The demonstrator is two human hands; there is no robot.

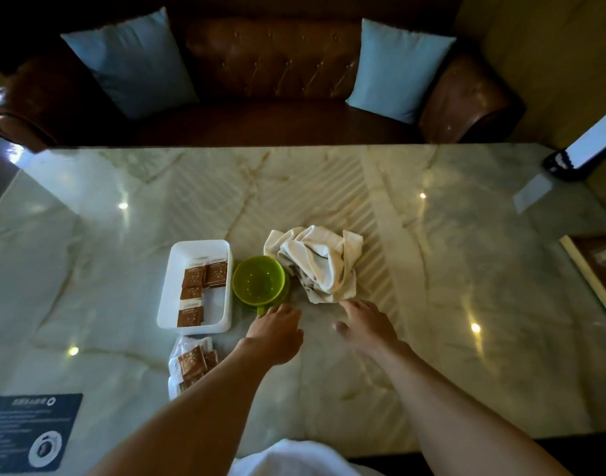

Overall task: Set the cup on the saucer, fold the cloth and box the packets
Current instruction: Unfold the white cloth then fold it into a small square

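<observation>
A green cup [258, 280] stands on a green saucer [283, 296] in the middle of the marble table. Its handle points toward me, and the fingertips of my left hand [276, 333] are at that handle. A crumpled cream cloth [317, 262] lies just right of the cup. My right hand [365, 326] hovers flat with relaxed fingers, fingertips near the cloth's near edge. A white box [172, 280] left of the cup holds several brown packets [193, 292]. More brown packets [191, 364] lie in a loose pile in front of the box.
The marble table [432, 269] has a dark printed card [30, 431] at its near left corner. A phone on a stand [583, 146] sits at the far right edge. A brown leather sofa [270, 60] with two blue cushions stands behind the table.
</observation>
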